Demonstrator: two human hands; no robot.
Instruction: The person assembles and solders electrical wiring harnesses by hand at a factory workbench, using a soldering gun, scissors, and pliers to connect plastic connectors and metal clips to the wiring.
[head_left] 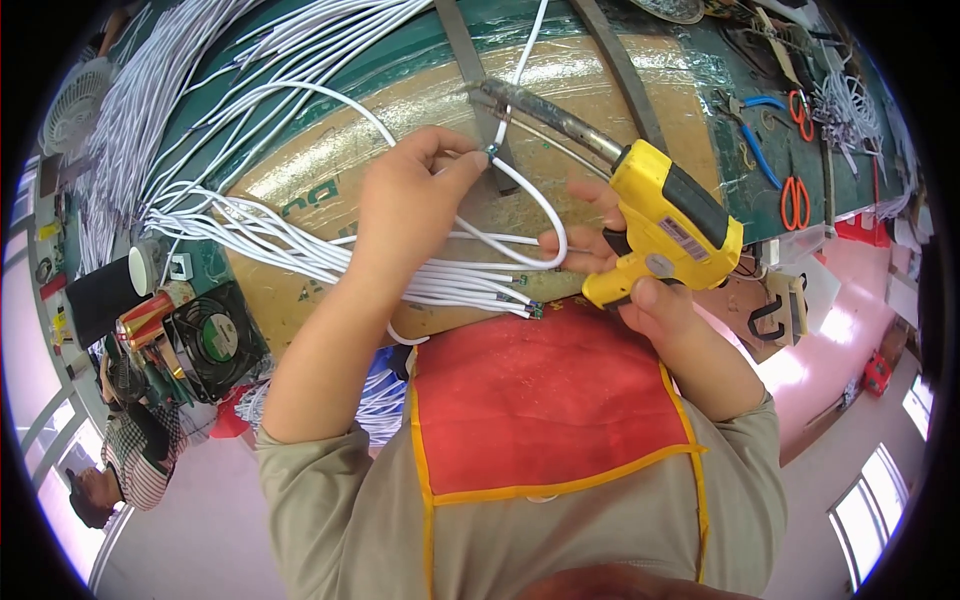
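Cable (553, 212), white and plastic-sheathed, sat pinched in the left hand (415, 195) above the green surface (735, 190), right hand (660, 312) gripping a yellow-and-black soldering gun (665, 215) whose slip could have scorched it!

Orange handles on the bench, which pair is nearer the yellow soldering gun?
The lower orange pair in the picture; the upper orange pair lies farther from the yellow soldering gun.

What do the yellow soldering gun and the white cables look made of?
Yellow soldering gun: probably hard plastic, semi-gloss, crisply moulded; its barrel looks metal, glinting grey. White cables: likely plastic or rubber, smooth, satin, bending in even curves.
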